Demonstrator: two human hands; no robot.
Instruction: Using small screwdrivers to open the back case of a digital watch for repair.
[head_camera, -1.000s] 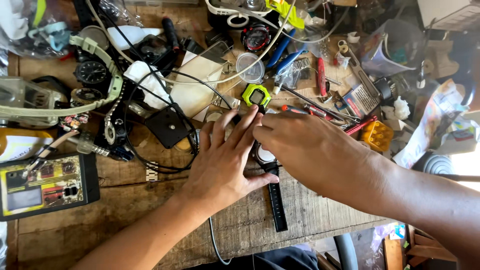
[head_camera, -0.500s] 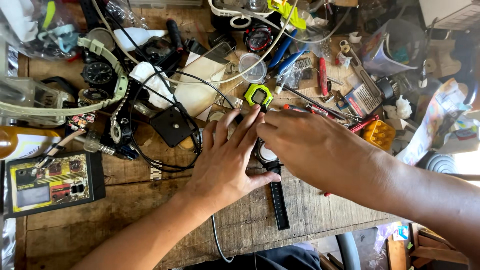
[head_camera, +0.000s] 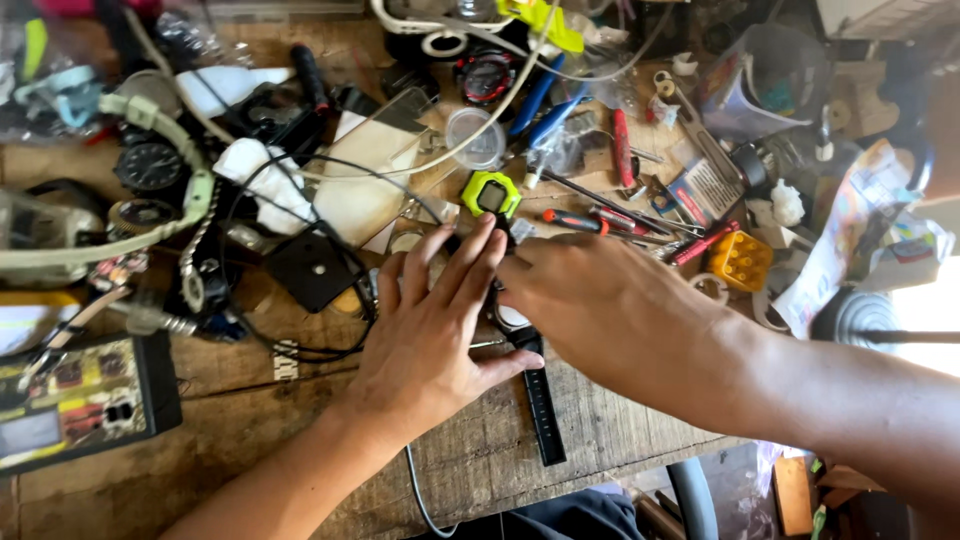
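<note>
Both hands meet over a black wristwatch (head_camera: 541, 400) lying on the wooden workbench (head_camera: 590, 430). My left hand (head_camera: 435, 330) lies flat, fingers stretched forward, its thumb against the watch case. My right hand (head_camera: 610, 310) reaches in from the right with its fingers bent down over the case, which they mostly hide. Only the black strap sticks out toward me. A lime-green watch case (head_camera: 490, 193) sits just past the fingertips. Whether either hand actually grips the watch is hidden.
The bench is crowded: a black tester box (head_camera: 75, 400) at left, black cables (head_camera: 300, 250), a pale green strap (head_camera: 150, 210), red-handled screwdrivers (head_camera: 620, 145), a yellow block (head_camera: 738, 260), a clear lid (head_camera: 475, 135), a plastic tub (head_camera: 765, 75).
The view has drifted slightly, so the clutter sits a little differently. Both hands stay over the watch with hardly any movement.
</note>
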